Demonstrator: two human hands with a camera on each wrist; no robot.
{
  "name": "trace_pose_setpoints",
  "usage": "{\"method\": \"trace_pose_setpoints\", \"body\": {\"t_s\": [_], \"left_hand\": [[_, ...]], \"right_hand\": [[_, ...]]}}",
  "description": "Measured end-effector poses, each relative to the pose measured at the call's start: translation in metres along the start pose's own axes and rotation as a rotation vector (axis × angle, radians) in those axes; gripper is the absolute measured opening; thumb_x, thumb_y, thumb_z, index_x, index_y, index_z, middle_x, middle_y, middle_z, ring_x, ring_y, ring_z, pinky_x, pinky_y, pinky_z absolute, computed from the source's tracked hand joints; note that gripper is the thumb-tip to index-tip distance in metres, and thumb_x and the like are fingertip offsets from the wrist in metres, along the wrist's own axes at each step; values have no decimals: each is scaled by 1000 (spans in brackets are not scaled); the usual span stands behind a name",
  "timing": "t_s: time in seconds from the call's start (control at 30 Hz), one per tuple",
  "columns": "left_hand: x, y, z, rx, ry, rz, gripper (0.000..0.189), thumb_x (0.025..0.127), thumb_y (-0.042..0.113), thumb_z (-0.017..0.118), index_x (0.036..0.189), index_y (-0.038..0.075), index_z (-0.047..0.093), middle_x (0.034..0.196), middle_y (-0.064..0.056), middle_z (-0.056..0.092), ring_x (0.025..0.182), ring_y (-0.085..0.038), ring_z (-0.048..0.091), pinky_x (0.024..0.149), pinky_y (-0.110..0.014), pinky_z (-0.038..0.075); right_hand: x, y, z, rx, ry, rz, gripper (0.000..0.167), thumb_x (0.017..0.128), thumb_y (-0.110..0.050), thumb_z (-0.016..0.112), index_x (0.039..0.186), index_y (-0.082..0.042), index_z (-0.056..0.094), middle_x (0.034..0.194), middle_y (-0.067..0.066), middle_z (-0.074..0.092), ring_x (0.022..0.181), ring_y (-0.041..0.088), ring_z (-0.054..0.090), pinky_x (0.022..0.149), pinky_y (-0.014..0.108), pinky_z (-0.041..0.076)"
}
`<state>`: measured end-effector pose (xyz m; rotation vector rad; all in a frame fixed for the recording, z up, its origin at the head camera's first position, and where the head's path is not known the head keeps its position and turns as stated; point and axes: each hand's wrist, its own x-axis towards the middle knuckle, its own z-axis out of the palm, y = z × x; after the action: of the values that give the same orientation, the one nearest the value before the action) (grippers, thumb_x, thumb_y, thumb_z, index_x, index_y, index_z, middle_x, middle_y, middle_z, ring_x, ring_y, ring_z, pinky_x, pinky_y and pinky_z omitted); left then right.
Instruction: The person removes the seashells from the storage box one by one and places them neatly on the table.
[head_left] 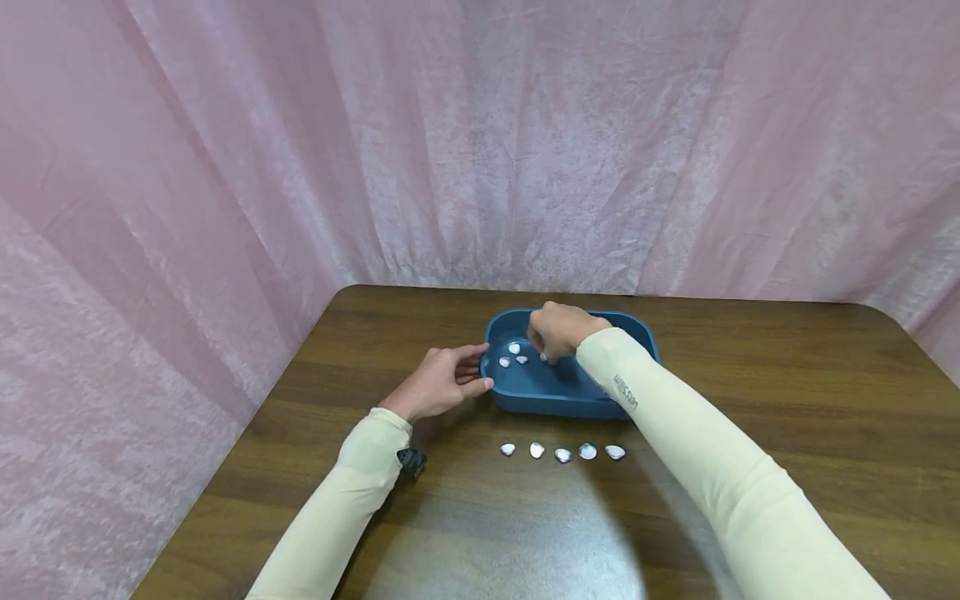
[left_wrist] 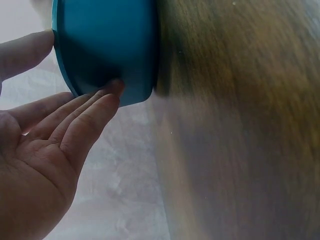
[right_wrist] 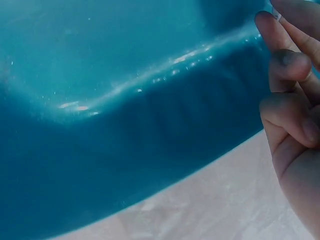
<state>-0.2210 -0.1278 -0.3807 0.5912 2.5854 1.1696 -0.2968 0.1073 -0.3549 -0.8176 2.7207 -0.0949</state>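
My left hand (head_left: 438, 383) is at the left end of a blue plastic tub (head_left: 543, 406), fingers fairly straight and touching its outer wall. In the left wrist view, the thumb (left_wrist: 27, 54) meets the rim. Over the middle of the tub, my right hand (head_left: 558, 329) reaches down inside and pinches a small white shell (right_wrist: 276, 14) between its fingertips; most of that shell is hidden. Several similar white shells (head_left: 513, 348) lie on the tub floor to the left of that hand.
In front of the tub, a row of several white shells (head_left: 563, 456) lies on the brown wooden table (head_left: 765, 375). A pink curtain (head_left: 480, 150) hangs behind the table and along its left side. The right forearm crosses over the tub's right front corner.
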Motion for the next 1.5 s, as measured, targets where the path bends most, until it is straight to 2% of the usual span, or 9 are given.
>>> {"method": "trace_pose_setpoints", "body": {"t_s": [0.23,0.43,0.7,0.97,1.23,1.5], "left_hand": [[0,0,-1,-13,1,6,64,95,20,71,150,-1,44,143,-20,59,128,-29,63,103,-37,56],[-1,0,1,-9,3,1,64,95,20,71,149,-1,45,142,-21,60,127,-29,64,103,-37,56],[-1,2,3,-41,2,-11,64,94,18,72,150,0,44,141,-21,60,127,-30,63,103,-37,56],[-1,2,1,-15,-4,3,64,95,18,71,150,-1,44,141,-21,61,127,-30,63,103,-38,56],[0,0,1,-14,-3,3,64,95,20,70,150,-1,44,141,-20,61,127,-29,63,103,-38,56],[-1,1,1,-29,5,-4,64,95,19,71,150,0,44,142,-21,60,127,-29,63,103,-37,56]], "right_hand": [[-6,-4,-10,-32,13,-39,11,85,-8,78,79,-17,74,83,-1,70,73,16,63,64,27,54],[-13,-8,-15,-45,11,-81,9,86,-6,77,83,-15,75,87,0,71,75,16,63,66,28,56],[-36,-17,-24,-47,17,-145,11,86,-4,74,84,-15,75,84,0,71,72,13,63,67,27,58],[-55,-24,-25,-1,33,-177,12,86,-5,75,93,-14,77,88,-1,74,79,12,69,74,29,62],[-71,-24,-17,67,118,-231,11,83,-4,76,87,-14,77,85,-1,76,77,9,68,72,28,62],[-88,-15,-8,132,231,-214,6,85,-10,79,88,-14,77,81,-5,73,74,6,64,69,26,58]]}}
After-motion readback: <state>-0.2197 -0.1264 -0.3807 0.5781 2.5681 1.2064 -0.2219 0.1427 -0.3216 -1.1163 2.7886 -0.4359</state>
